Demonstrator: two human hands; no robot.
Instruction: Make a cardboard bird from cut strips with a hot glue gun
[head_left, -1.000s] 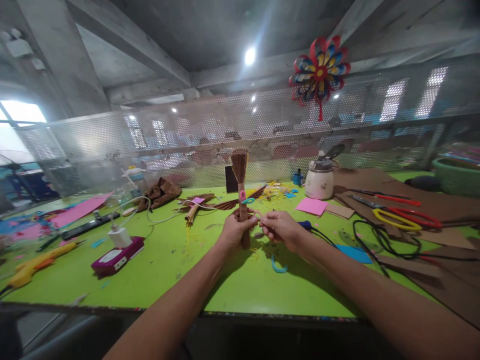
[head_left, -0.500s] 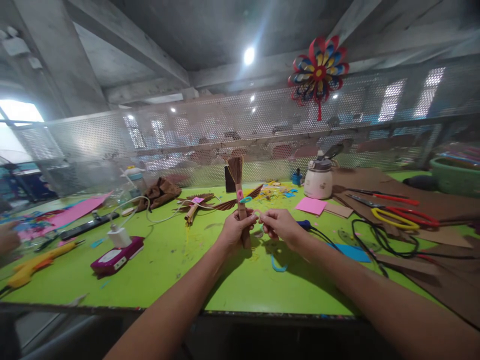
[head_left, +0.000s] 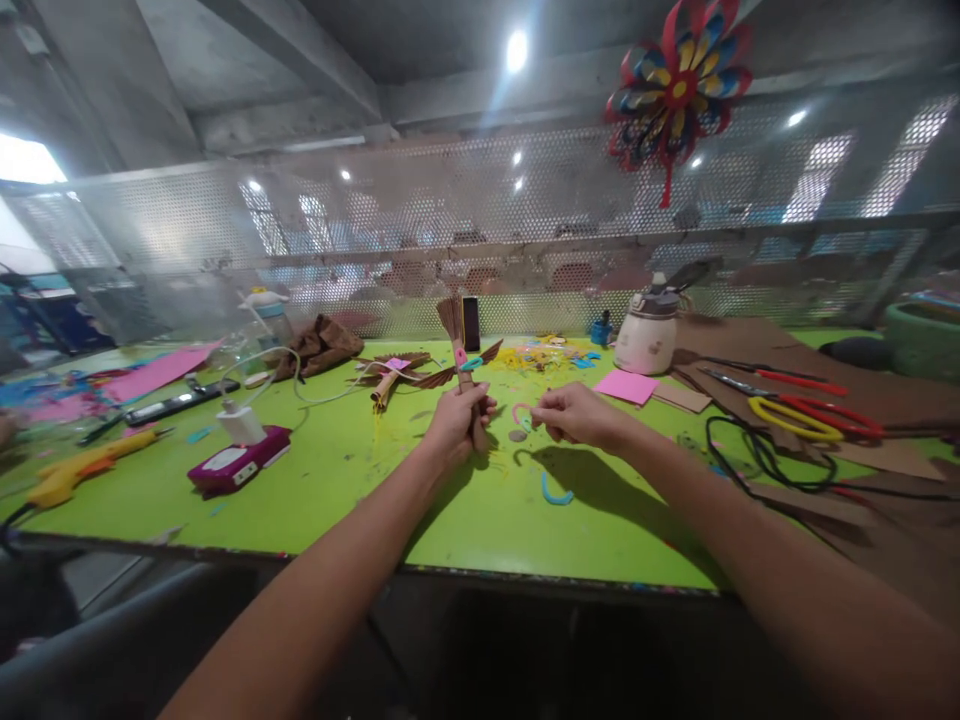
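My left hand [head_left: 456, 418] is wrapped around a rolled brown cardboard craft piece [head_left: 466, 378], held upright with a pleated fan at its top. Pink and turquoise curled strips and pleated side pieces sit on the roll above my fingers. Between the fingertips of my right hand [head_left: 574, 413] is a small curved strip [head_left: 519, 411], pink with some pale green at its end, apart from the roll. Below it on the green table [head_left: 480, 535] lies a curved blue strip [head_left: 556, 490]. A similar cardboard piece [head_left: 390, 380] with pleated wings rests to the left.
At left are a yellow glue gun [head_left: 86, 470] and a purple power block [head_left: 238, 460] with a white charger. Scissors [head_left: 795, 418], a black cable [head_left: 757, 455] and cardboard sheets [head_left: 757, 350] cover the right. A white bottle [head_left: 646, 335] and a phone [head_left: 470, 322] stand behind.
My right hand has moved away from the cardboard roll with the curved strip, widening the gap between my hands. The camera view has tilted down a little.
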